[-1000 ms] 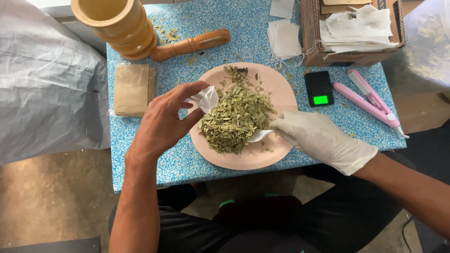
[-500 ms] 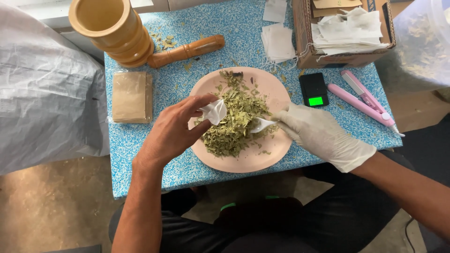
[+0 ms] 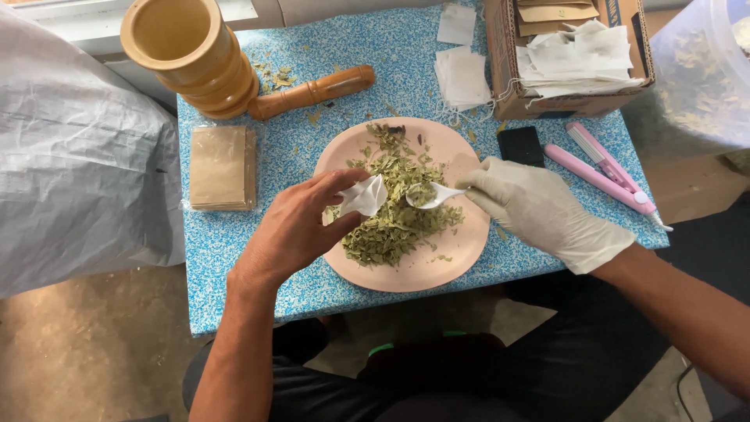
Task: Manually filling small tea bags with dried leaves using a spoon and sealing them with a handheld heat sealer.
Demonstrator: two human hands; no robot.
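Observation:
A pink plate [image 3: 437,264] on the blue speckled table holds a heap of dried green leaves [image 3: 394,215]. My bare left hand [image 3: 297,227] pinches a small white paper pouch [image 3: 366,195] held open over the plate's left side. My right hand [image 3: 539,209], in a white glove, holds a white plastic spoon [image 3: 433,195] loaded with leaves, its bowl just right of the pouch's mouth.
A wooden mortar [image 3: 191,51] and pestle [image 3: 312,91] lie at the back left. A stack of tan sachets [image 3: 219,166] sits left of the plate. A small black scale [image 3: 521,145], a pink sealing tool [image 3: 605,168] and a cardboard box of white pouches [image 3: 566,51] are at the right.
The spoon scooped leaves from the plate's near right side and rose toward the pouch. My left hand brought the pouch further over the plate. My right hand now covers part of the scale.

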